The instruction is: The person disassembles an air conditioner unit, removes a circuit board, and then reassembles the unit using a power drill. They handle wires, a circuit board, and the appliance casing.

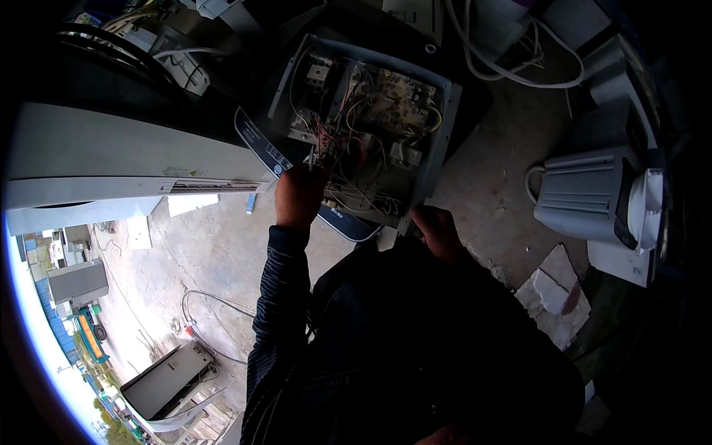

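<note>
While left hand (pixel 300 194) grips slim tool (pixel 311 156), right hand (pixel 439 233) pinches near-right corner of metal box (pixel 436 148); probably stiff, wires (pixel 322 136) fragile, grab rim (pixel 453 100).

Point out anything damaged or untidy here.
The open, grey, rectangular metal box holds thin, multicoloured wires in a loose tangle, not neatly routed. On the grey concrete floor at right, pale flat slabs have jagged edges, apparently broken.
</note>
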The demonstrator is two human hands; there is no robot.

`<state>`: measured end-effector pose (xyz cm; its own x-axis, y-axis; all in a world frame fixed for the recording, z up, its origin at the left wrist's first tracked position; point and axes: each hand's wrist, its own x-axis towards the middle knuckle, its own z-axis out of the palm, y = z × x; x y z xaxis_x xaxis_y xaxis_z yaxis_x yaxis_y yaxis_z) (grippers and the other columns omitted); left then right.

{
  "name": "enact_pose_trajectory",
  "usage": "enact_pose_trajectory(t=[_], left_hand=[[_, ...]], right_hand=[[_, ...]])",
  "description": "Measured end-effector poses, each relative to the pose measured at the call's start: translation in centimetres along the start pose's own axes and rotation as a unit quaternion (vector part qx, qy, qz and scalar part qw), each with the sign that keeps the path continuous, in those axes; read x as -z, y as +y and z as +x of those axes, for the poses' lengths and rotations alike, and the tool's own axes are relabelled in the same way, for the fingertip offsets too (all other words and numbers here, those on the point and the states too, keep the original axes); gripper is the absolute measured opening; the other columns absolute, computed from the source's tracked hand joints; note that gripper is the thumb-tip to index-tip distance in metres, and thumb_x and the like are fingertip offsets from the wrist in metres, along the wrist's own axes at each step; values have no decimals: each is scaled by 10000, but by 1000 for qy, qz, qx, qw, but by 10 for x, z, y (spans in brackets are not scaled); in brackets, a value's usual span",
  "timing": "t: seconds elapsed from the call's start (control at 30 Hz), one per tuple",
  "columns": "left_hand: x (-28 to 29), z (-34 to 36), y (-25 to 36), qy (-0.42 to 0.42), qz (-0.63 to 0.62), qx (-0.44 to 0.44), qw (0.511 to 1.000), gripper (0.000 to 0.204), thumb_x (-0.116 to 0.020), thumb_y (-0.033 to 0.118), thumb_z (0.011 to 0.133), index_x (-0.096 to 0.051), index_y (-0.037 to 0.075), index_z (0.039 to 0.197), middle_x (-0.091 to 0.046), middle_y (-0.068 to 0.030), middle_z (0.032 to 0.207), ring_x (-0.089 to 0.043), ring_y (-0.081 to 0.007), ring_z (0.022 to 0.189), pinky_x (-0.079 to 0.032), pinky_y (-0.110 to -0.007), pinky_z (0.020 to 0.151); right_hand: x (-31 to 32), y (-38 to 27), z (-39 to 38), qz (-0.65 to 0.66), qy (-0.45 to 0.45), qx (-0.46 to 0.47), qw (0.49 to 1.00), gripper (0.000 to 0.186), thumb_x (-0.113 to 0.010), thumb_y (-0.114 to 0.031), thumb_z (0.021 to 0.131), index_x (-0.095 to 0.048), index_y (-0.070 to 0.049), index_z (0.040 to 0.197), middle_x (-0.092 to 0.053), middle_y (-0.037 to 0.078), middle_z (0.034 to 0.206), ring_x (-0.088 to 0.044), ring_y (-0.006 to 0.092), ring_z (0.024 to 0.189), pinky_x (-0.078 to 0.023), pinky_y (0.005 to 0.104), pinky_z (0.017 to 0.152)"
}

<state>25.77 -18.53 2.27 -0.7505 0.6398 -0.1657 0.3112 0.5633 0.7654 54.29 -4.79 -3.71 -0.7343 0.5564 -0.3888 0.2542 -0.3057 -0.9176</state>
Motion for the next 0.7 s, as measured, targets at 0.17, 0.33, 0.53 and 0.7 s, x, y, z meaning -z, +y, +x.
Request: enact_pose_trajectory(t=[0.17,0.33,0.53,0.7], left_hand=[[0,-3,-10,3,18,-8,1000,242,-738,161,976,-763,-78,1006,-713,-86,756,-611,-107,676,-489,-295,621],[4,-8,-9,3,7,-13,1000,250,-737,136,970,-754,-82,1091,-746,-108,828,-632,-109,726,-504,-287,659],[2,-5,-25,47,12,-36,998,232,-733,114,949,-732,-86,1066,-734,-122,815,-627,-140,722,-502,-319,657],[2,2,1,77,24,-48,996,322,-772,256,889,-643,-28,807,-631,-212,697,-630,-410,655,-481,-452,608]], right_hand=[[-2,-13,-7,-49,17,16,999,507,-586,-432,1083,-569,-54,745,-498,-1,640,-443,98,572,-342,321,559],[1,-3,-6,-55,9,14,998,553,-577,-479,1087,-562,-56,731,-498,1,623,-447,99,556,-347,322,552],[-2,0,-4,-42,4,-16,999,544,-590,-466,1085,-585,-40,746,-533,23,628,-501,116,570,-387,326,565],[3,1,2,-116,-9,25,993,530,-595,-440,1086,-638,-1,792,-597,81,644,-602,179,597,-472,364,600]])
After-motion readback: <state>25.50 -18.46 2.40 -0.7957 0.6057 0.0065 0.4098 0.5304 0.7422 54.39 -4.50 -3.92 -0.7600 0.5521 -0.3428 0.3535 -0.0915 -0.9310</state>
